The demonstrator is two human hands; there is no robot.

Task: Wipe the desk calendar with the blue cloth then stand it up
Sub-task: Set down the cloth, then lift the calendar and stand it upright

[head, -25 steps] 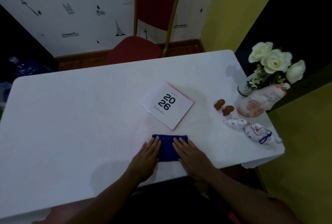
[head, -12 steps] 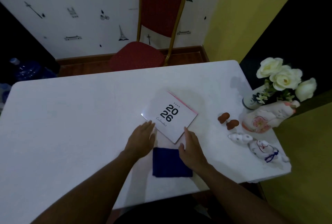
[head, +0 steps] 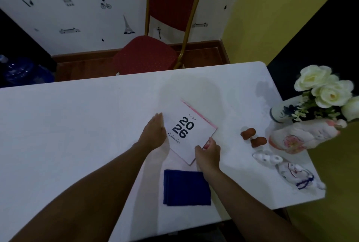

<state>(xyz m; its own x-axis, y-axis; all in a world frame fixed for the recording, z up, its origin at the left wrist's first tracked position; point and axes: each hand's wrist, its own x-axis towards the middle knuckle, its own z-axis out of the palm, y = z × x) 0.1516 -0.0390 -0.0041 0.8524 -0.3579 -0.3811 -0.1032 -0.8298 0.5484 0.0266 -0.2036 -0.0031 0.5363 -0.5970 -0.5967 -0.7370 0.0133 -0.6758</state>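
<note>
Nearest the person, the blue cloth [head: 186, 187] lies folded and untouched on the white table [head: 77, 125], just this side of the desk calendar [head: 189, 132]. The calendar lies flat, cover up. The right hand [head: 208, 151] pinches the calendar's near right edge; the left hand [head: 154, 134] lies open, fingers together, against its left side. Wiping hasn't begun, I'd say; they seem to be steadying it. Next, one hand needs to take up the cloth. Beyond the calendar stands a red chair [head: 155, 43].
</note>
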